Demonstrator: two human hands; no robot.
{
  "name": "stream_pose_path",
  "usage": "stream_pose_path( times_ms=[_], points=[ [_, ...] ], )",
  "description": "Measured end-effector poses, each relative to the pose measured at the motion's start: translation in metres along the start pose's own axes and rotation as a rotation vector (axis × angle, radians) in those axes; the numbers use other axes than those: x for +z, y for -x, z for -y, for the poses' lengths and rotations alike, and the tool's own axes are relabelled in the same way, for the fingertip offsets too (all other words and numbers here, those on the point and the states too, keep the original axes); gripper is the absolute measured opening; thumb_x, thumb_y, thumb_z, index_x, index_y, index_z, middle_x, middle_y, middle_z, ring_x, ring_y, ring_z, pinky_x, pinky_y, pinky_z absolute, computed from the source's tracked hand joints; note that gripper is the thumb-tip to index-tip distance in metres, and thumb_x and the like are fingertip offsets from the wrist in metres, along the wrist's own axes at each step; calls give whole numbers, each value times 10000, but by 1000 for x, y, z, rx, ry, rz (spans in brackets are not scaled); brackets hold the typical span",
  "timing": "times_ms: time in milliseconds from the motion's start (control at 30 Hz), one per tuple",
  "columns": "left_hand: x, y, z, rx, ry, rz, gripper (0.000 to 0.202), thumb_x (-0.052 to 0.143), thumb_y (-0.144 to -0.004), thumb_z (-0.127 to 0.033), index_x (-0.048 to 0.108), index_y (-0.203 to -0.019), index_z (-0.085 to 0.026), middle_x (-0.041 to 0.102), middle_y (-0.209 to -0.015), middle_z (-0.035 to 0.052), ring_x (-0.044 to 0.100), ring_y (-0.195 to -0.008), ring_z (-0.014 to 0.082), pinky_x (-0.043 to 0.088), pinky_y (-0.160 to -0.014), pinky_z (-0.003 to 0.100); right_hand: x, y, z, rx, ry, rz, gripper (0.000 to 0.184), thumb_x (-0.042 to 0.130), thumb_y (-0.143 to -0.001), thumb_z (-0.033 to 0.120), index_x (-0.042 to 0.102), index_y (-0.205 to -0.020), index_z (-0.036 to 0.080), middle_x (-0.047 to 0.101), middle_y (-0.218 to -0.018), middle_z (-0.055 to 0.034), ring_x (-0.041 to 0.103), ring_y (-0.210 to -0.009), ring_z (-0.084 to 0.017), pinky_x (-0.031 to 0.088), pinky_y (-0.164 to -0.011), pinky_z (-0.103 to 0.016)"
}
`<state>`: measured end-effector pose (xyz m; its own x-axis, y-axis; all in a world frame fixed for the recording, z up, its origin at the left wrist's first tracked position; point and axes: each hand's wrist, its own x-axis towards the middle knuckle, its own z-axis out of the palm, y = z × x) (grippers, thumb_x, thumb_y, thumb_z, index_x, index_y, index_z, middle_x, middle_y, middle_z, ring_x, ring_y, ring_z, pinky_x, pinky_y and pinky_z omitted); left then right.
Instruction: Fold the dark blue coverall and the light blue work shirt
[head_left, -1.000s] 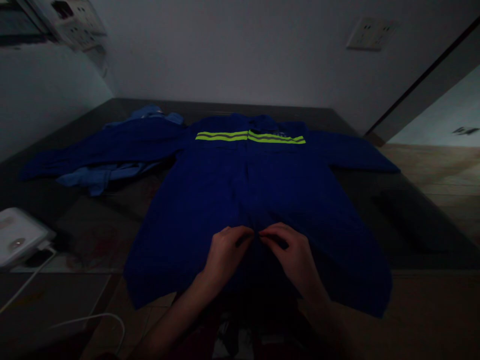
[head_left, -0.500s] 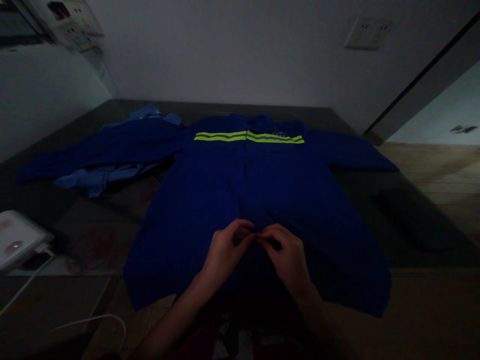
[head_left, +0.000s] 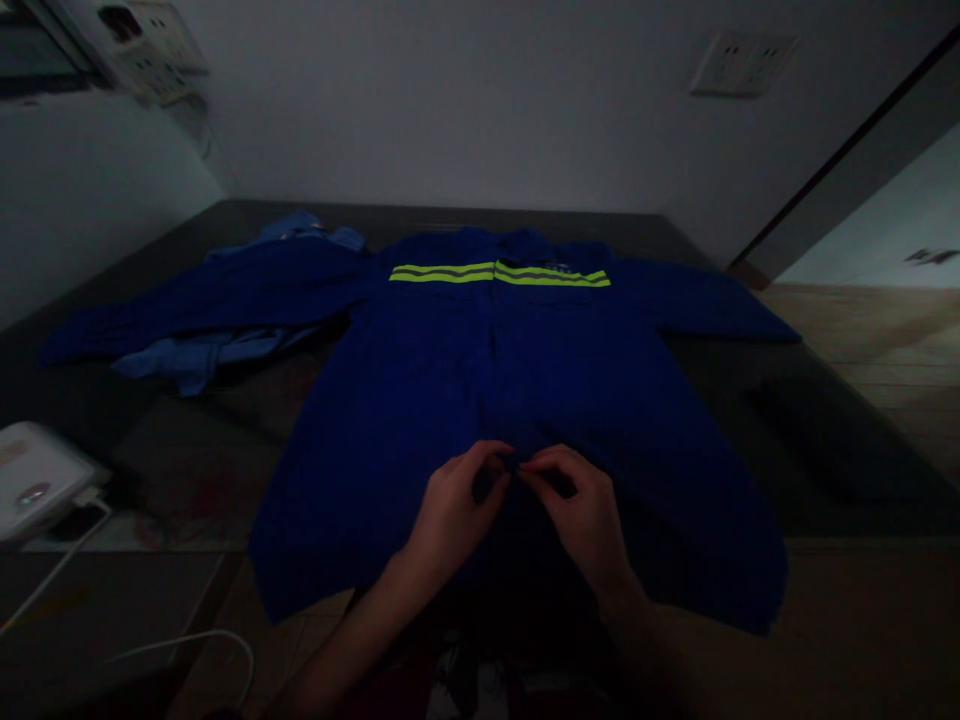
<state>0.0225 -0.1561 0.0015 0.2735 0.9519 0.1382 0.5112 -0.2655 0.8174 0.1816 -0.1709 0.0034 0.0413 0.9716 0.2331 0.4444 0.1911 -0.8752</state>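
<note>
Looking down, head view, light dim: the work jacket (head_left: 480,370), dark blue, lies spread flat and front up on the dark table (head_left: 825,430). Its sleeves run out to either side, the collar is at the far end, and the near hem reaches past the table's near edge. A yellow-green reflective stripe (head_left: 499,273) crosses the chest. The left hand (head_left: 454,510) and right hand (head_left: 581,515) sit side by side on the centre front, low down near the hem, fingertips almost meeting. Both hands have thumb and forefinger drawn narrow, each pinching cloth at the front closure. Whether a button or a snap lies between them is too dark to tell. A lighter blue garment (head_left: 202,355) lies partly under the jacket's left-side sleeve. A white device (head_left: 34,480) sits at the left edge, with a white cable (head_left: 187,637) nearby. A wall socket (head_left: 742,63) is on the far wall.
</note>
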Motion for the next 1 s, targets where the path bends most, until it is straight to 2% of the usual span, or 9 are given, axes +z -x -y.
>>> stream_pose_path(
  times_ms=[200,467,633,800,1000],
  points=[
    [0,-1,1,-39,25,18,303,570,-823,-118,582,-1092,-257,695,-898,-30,668,-873,148,487,-778,249,0,-2,0,40,34,117,39,611,-827,199,649,-836,202,684,-831,-17,642,-782,-174,480,-720,-280],
    [-2,-1,-3,-70,42,58,305,607,-807,-143,581,-1092,-251,682,-862,-37,655,-833,142,473,-747,243,-3,-9,4,90,5,140,81,594,-821,218,651,-765,202,690,-763,-9,641,-726,-164,474,-691,-264],
    [-1,-2,-2,-83,-2,105,273,580,-826,-150,580,-1085,-238,660,-830,-24,636,-804,151,461,-717,256,-6,-13,2,205,-82,160,87,609,-783,258,647,-735,196,665,-676,5,619,-636,-151,459,-603,-248],
    [2,-1,0,-44,-81,101,321,556,-824,-133,558,-1126,-244,641,-807,-14,620,-797,168,458,-704,272,-7,-16,1,285,-179,206,137,621,-758,315,645,-733,183,639,-625,6,589,-565,-138,448,-560,-248],
    [4,-2,-1,-41,-128,99,342,523,-842,-145,535,-1173,-232,647,-815,-1,623,-795,176,472,-716,285,-6,-16,-2,254,-142,272,164,560,-806,302,670,-796,181,666,-690,-11,602,-599,-144,468,-587,-253]
  ],
)
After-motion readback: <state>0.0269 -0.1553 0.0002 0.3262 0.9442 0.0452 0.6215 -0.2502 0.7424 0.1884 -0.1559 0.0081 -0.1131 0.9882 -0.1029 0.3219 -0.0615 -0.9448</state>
